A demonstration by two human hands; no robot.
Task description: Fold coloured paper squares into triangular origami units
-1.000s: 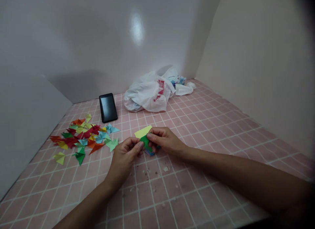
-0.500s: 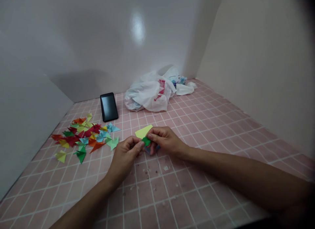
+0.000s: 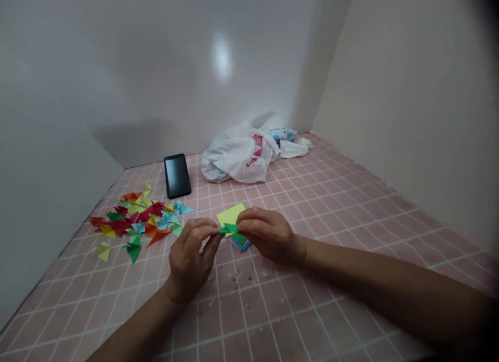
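Observation:
A small green folded paper piece (image 3: 228,228) is pinched between my left hand (image 3: 191,260) and my right hand (image 3: 267,233), just above the pink tiled surface (image 3: 319,206). Both hands have fingers closed on it. Under and behind it lies a small stack of coloured paper sheets (image 3: 238,241) with a yellow-green sheet (image 3: 230,214) sticking out at the back. To the left is a pile of several folded paper triangles (image 3: 134,222) in red, green, yellow, orange and blue.
A black phone (image 3: 177,175) lies face up beyond the pile. A crumpled white plastic bag (image 3: 244,154) sits in the far corner. White walls (image 3: 409,102) close the surface on three sides. Small crumbs (image 3: 234,279) dot the tiles near my hands.
The green paper is folded smaller and now sits lifted between both fingertips. My left hand has turned upright and the view has tilted slightly.

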